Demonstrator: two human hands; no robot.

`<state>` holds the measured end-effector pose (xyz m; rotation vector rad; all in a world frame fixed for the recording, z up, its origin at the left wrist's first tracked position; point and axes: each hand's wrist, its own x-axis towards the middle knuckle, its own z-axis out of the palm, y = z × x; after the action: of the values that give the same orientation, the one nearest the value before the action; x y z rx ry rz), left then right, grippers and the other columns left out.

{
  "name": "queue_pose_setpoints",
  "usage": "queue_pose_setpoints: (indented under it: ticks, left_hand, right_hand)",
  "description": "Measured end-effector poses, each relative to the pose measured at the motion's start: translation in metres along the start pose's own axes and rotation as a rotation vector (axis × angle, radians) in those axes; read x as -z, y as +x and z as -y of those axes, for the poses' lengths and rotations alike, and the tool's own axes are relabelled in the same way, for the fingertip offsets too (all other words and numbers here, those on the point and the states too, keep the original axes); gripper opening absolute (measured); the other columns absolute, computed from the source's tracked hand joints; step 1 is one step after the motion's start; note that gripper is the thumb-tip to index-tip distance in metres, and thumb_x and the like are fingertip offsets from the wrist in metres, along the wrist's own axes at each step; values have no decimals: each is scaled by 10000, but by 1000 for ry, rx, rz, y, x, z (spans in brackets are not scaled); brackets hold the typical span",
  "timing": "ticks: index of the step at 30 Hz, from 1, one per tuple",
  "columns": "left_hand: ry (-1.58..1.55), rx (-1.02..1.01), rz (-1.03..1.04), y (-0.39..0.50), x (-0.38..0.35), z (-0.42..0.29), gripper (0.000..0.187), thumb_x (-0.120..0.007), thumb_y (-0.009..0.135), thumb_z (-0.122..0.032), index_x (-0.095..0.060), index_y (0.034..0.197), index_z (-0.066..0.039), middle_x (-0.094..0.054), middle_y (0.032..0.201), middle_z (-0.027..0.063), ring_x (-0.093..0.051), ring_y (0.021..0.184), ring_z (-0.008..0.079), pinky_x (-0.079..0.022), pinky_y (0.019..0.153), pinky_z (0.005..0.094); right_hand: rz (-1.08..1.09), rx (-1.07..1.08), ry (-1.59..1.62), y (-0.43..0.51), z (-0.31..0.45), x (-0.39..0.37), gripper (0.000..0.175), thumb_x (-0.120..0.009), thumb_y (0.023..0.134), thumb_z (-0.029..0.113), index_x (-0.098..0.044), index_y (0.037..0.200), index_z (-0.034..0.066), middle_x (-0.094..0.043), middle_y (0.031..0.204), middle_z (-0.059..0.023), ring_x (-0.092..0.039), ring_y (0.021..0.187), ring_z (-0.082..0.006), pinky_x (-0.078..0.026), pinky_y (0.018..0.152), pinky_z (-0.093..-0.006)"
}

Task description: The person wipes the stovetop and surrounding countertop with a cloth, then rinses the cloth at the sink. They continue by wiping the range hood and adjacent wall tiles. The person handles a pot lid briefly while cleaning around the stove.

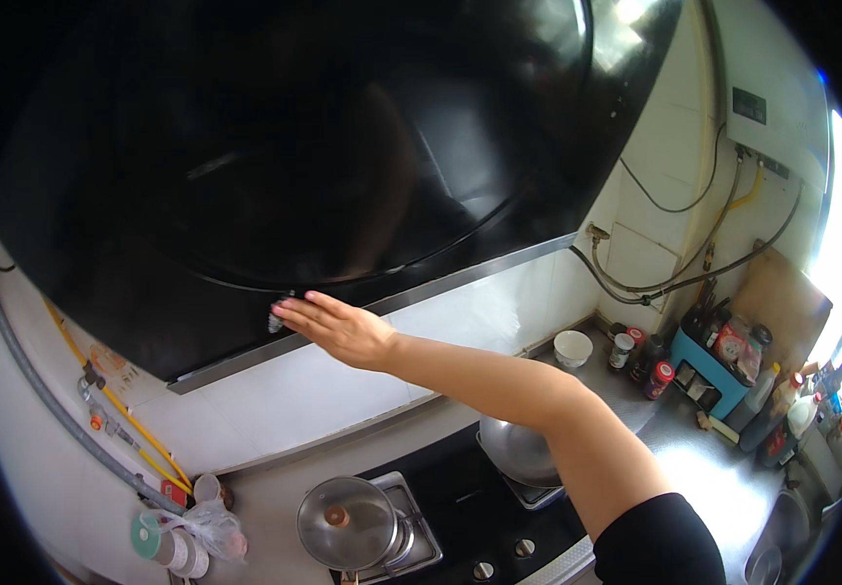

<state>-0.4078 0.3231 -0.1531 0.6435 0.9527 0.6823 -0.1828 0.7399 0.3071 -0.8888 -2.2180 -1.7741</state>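
My right hand (337, 329) reaches up to the lower front of a black range hood (245, 219). Its fingers are extended and press a small, whitish, crumpled piece (275, 319), whose material I cannot tell, against the glossy surface near the lower edge. The arm and a dim reflection of it show on the panel. My left hand is out of view. Below the hood stands a black gas cooktop (457, 504) with a glass-lidded pan (346, 523) on the left burner and a metal wok (516, 450), partly hidden by my arm, on the right.
A white bowl (573, 348), seasoning jars (659, 380) and a blue rack (713, 373) with bottles stand on the right counter. A plastic bag (213, 526) lies at the lower left beside a yellow gas pipe (129, 417). A water heater (775, 95) hangs at the upper right.
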Motion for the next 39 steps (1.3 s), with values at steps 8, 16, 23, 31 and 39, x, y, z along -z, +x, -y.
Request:
queue_pose_setpoints:
  ticks: [8, 16, 23, 31, 39]
  left_hand:
    - [-72, 82, -75, 9, -61, -28, 396, -583, 941, -203, -472, 1314, -123, -613, 1159, 74, -616, 974, 192, -519, 786, 327]
    - [99, 115, -46, 21, -109, -58, 390, -573, 948, -188, -467, 1314, -106, -616, 1155, 69, -626, 955, 162, -520, 777, 286]
    - [-16, 202, 75, 35, -115, -74, 395, -559, 950, -184, -459, 1323, -105, -597, 1179, 83, -611, 1007, 189, -521, 798, 299]
    - [76, 86, -14, 9, -108, -59, 419, -597, 918, -200, -477, 1306, -97, -569, 1198, 89, -590, 1048, 219, -502, 866, 341]
    - [408, -157, 62, 26, -45, -1, 497, -664, 863, -219, -479, 1301, -76, -505, 1285, 99, -548, 1139, 231, -460, 969, 375]
  right_hand:
    - [76, -167, 17, -171, -88, -51, 568, -513, 905, 119, -342, 1446, 93, -242, 1540, -61, -250, 1409, -208, -138, 1167, -412]
    - [-613, -865, 240, -204, -202, 33, 636, -442, 820, -131, -305, 1430, -17, -205, 1509, -254, -249, 1375, -435, -267, 1102, -425]
    - [-1009, -834, 141, -78, -241, 61, 587, -496, 864, -39, -283, 1411, -47, -230, 1467, -310, -240, 1357, -477, -233, 1099, -515]
    - [-956, -1365, 610, -74, -139, 22, 614, -456, 915, -16, -142, 1437, -88, -164, 1468, -344, -197, 1367, -484, -199, 1115, -495]
    - [-817, -1341, 931, -65, -48, 14, 621, -445, 910, -62, -142, 1452, -52, -268, 1453, -292, -328, 1319, -438, -312, 1066, -376]
